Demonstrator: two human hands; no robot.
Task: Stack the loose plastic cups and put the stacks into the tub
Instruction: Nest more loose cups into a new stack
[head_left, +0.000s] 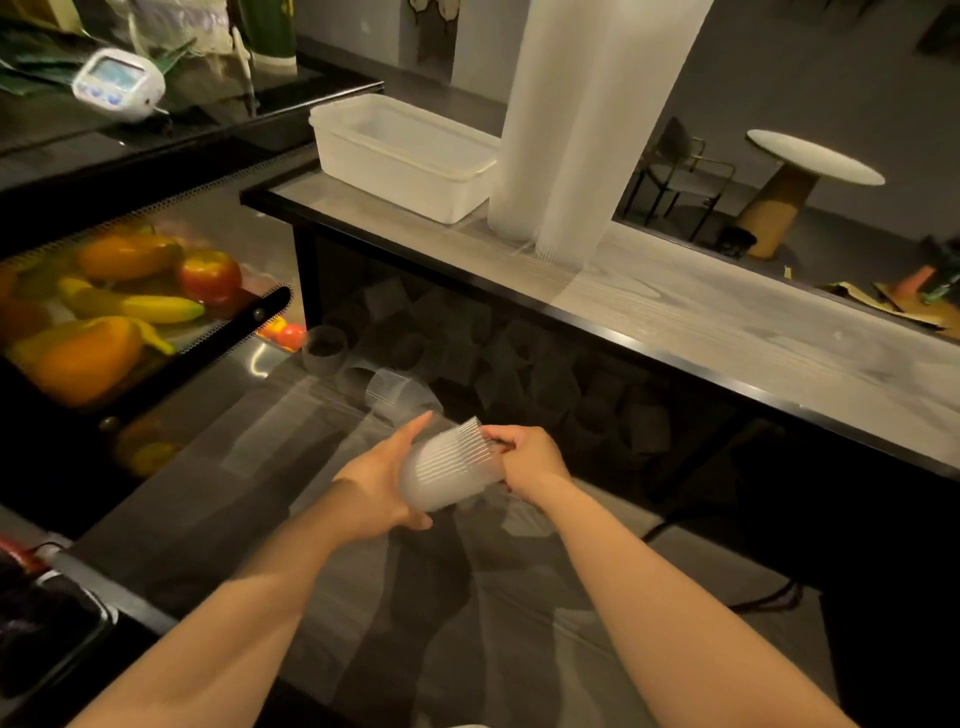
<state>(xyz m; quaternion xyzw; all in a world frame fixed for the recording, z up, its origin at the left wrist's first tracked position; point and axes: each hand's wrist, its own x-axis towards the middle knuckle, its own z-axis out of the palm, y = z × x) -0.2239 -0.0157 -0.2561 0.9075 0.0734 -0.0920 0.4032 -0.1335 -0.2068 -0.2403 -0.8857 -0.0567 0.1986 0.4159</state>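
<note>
A short stack of clear plastic cups (449, 470) lies sideways between my hands, low in the middle of the view. My left hand (384, 478) cups its closed end with thumb and fingers round it. My right hand (527, 454) grips the rim end. Loose clear cups (400, 392) lie on the dark glass surface just beyond my hands, and one stands upright (324, 351). The white tub (405, 171) sits on the raised grey counter at the back. Two very tall stacks of cups (571, 135) stand on the counter to the right of the tub.
A display case with fruit (124, 306) is at the left. A white timer (117, 83) sits on the far left shelf. The raised counter (727, 322) runs diagonally to the right. A round table (810, 161) and a chair stand beyond it.
</note>
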